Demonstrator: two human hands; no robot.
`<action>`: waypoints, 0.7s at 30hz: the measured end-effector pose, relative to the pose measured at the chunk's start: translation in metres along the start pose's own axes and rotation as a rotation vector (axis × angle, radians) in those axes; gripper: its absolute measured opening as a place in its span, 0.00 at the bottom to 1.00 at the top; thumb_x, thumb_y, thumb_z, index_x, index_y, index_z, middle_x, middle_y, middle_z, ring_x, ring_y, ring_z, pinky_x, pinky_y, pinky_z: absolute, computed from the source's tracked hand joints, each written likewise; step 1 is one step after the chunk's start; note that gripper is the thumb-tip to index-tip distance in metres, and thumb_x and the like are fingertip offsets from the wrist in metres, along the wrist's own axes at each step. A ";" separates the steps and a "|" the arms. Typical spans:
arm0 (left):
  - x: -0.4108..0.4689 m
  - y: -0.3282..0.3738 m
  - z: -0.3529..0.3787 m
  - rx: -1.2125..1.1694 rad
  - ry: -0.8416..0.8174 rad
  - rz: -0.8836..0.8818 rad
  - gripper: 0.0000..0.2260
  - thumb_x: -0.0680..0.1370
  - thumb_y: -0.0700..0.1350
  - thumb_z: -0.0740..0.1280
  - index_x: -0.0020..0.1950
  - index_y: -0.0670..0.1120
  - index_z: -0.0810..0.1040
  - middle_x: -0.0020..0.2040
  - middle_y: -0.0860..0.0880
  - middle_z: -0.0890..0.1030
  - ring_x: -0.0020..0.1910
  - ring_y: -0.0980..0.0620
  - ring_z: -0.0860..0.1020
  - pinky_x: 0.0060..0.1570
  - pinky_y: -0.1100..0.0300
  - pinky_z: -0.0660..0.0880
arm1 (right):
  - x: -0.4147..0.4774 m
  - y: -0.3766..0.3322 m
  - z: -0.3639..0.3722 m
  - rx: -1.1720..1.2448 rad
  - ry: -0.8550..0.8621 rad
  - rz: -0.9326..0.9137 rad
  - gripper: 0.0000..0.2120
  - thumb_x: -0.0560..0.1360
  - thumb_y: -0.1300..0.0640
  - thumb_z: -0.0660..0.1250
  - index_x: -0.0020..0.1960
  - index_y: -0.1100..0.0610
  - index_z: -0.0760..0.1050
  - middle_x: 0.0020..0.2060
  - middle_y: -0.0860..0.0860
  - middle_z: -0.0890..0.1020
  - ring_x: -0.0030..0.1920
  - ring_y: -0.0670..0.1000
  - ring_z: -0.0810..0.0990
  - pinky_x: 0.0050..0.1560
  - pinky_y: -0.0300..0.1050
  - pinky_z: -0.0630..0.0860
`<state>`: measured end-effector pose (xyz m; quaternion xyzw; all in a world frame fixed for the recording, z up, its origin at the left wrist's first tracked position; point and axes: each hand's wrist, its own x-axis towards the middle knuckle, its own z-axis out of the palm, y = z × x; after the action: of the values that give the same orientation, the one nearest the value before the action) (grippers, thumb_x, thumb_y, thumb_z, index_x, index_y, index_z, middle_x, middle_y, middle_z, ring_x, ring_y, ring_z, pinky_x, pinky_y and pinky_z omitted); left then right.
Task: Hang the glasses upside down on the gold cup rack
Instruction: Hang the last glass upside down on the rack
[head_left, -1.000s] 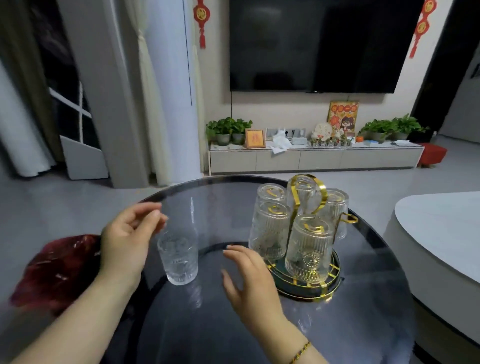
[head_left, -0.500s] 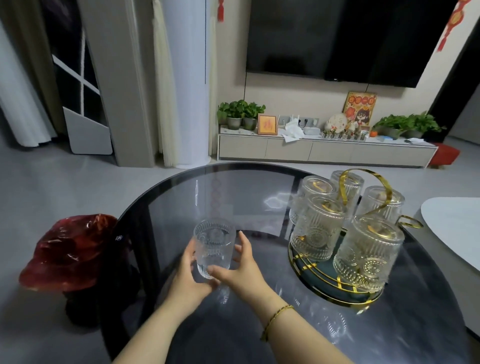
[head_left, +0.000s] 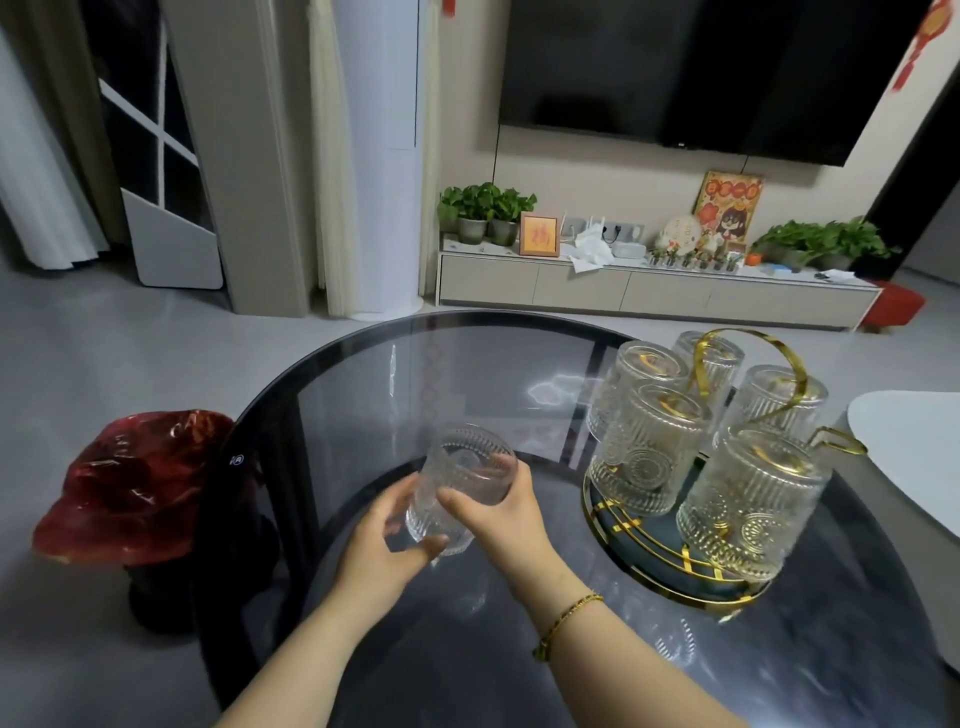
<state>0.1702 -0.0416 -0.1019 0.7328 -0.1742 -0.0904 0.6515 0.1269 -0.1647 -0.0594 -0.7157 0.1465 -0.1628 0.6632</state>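
Two hands meet over the near middle of the round dark glass table (head_left: 363, 395), both clamped on one ribbed clear glass (head_left: 460, 486) held above the surface and tilted, its thick base up and away. The left hand (head_left: 384, 551) has its grip closed round the lower part of the glass, thumb across the near side. The right hand (head_left: 498, 514) wraps the upper part from the right, thumb laid over the front; a thin gold bracelet (head_left: 566, 618) circles that wrist.

The near stretch of the table under the forearms is bare, and so is its whole left half out to the curved black rim. Just past the left edge stands a dark stool with a crumpled red plastic bag (head_left: 135, 483) over it, close to the rim.

Toward the right edge sits the gold cup rack (head_left: 670, 561), a round dark tray with gold trim and a looped gold handle rising from its centre. Five ribbed glasses (head_left: 748, 499) hang on it mouth down, packed close together and ringing the handle. One gold peg on the rack's right side sticks out bare. A strip of open table lies between the hands and the rack.

Beyond the right edge a white rounded tabletop (head_left: 914, 447) stands close by. Past the far edge is open grey floor, then a low cabinet (head_left: 649, 293) under a wall-mounted television (head_left: 701, 73).
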 end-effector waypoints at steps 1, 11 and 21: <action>-0.003 0.003 0.000 -0.068 -0.013 -0.009 0.27 0.66 0.35 0.72 0.54 0.61 0.68 0.53 0.56 0.76 0.52 0.57 0.77 0.50 0.67 0.72 | -0.002 -0.003 -0.001 0.048 0.001 0.023 0.26 0.64 0.59 0.73 0.56 0.54 0.63 0.50 0.47 0.75 0.52 0.44 0.75 0.53 0.36 0.74; -0.041 0.075 0.002 -0.456 -0.107 0.027 0.41 0.41 0.60 0.78 0.51 0.52 0.73 0.46 0.52 0.83 0.47 0.54 0.80 0.42 0.62 0.77 | -0.052 -0.052 -0.015 0.391 -0.239 -0.049 0.17 0.69 0.54 0.68 0.56 0.56 0.73 0.51 0.55 0.80 0.52 0.53 0.79 0.55 0.51 0.75; -0.038 0.128 0.017 -0.302 -0.086 0.136 0.21 0.59 0.41 0.74 0.47 0.54 0.71 0.49 0.51 0.77 0.45 0.55 0.77 0.34 0.68 0.76 | -0.116 -0.020 -0.101 -0.213 0.265 -0.243 0.12 0.71 0.64 0.66 0.53 0.54 0.73 0.46 0.48 0.78 0.51 0.49 0.78 0.49 0.25 0.69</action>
<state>0.1113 -0.0543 0.0183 0.6088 -0.2354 -0.1024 0.7507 -0.0217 -0.2047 -0.0368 -0.7664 0.1615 -0.3182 0.5342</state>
